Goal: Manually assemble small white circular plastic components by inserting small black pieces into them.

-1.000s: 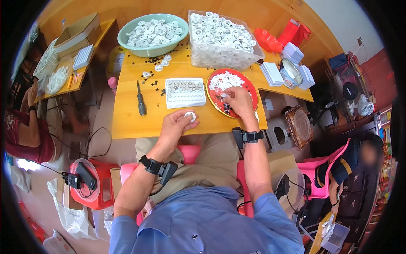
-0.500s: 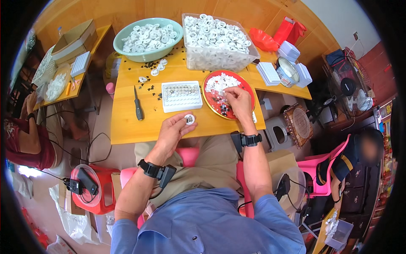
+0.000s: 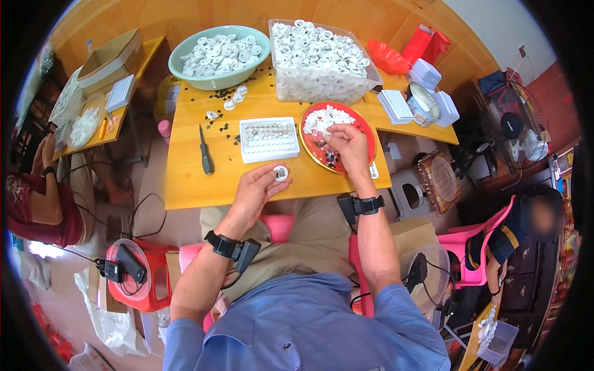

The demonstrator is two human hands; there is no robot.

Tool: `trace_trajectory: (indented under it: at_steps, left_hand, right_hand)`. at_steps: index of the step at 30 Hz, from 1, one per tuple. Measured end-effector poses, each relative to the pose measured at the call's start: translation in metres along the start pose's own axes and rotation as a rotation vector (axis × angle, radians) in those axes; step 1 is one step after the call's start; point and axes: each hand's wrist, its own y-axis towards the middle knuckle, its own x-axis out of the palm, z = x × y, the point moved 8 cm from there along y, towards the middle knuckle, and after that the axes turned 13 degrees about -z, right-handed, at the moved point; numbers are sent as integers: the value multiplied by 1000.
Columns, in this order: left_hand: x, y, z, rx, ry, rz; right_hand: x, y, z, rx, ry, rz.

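Note:
My left hand (image 3: 255, 188) pinches a small round white plastic part (image 3: 281, 174) with a dark middle, held just above the table's front edge. Over the round red tray (image 3: 365, 162) with a gold rim, my right hand (image 3: 349, 147) has thumb and fingertips pressed together; whatever lies between them is too small to make out. Heaped in that tray are small white pieces (image 3: 328, 117), with dark bits nearer to me. To its left lies a white gridded tray (image 3: 270, 156), its far rows filled with round metal pieces (image 3: 266, 132).
A screwdriver (image 3: 205, 154) lies at left. Behind stand a green basin (image 3: 216, 80) and a clear bin (image 3: 322, 89), both heaped with white round parts. Black bits (image 3: 226, 127) are scattered about. White trays (image 3: 396, 106) and a tin (image 3: 422, 105) stand right. Other people sit at both sides.
The whole view has shifted slightly. My right hand stays over the red tray with its fingertips a little changed; my left hand still holds the round white part.

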Motion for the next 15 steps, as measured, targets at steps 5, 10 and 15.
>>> trace_trajectory:
  at_steps: [5, 10, 15]
  left_hand:
    - [1, -1, 1, -3, -7, 5]
    - [4, 1, 1, -10, -47, -34]
    - [4, 2, -1, -7, -19, -37]
  right_hand:
    - [5, -1, -7, 5, -8, -42]
    - [5, -2, -7, -26, -69, -19]
    - [49, -7, -11, -18, 18, -219]
